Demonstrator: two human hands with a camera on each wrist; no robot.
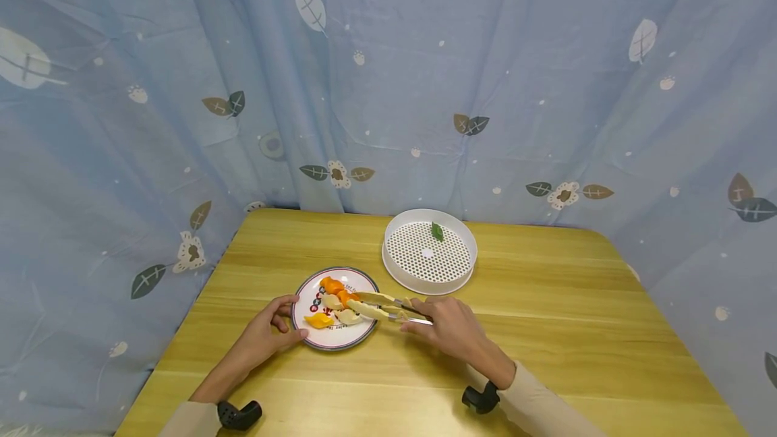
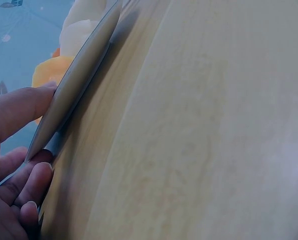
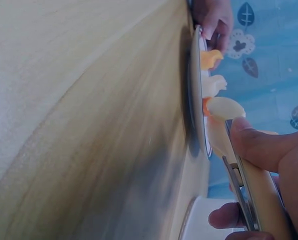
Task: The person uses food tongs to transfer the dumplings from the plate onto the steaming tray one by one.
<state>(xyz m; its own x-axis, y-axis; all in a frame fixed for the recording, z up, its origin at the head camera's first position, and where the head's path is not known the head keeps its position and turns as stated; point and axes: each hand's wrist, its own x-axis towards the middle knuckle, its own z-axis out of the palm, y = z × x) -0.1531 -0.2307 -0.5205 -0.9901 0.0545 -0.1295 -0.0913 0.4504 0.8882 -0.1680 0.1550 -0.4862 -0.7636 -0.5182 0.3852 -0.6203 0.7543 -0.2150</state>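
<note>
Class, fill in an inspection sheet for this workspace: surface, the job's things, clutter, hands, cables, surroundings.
Surface: wooden table, bare grain.
Job's things: plate holding orange and pale dumplings; tongs reaching over the plate; white steamer tray behind, one green leaf inside.
Clutter: nothing seen.
Hands: left hand holds the plate's rim; right hand grips the tongs.
Cables: nothing seen.
Surroundings: blue leaf-print curtain on all sides.
</note>
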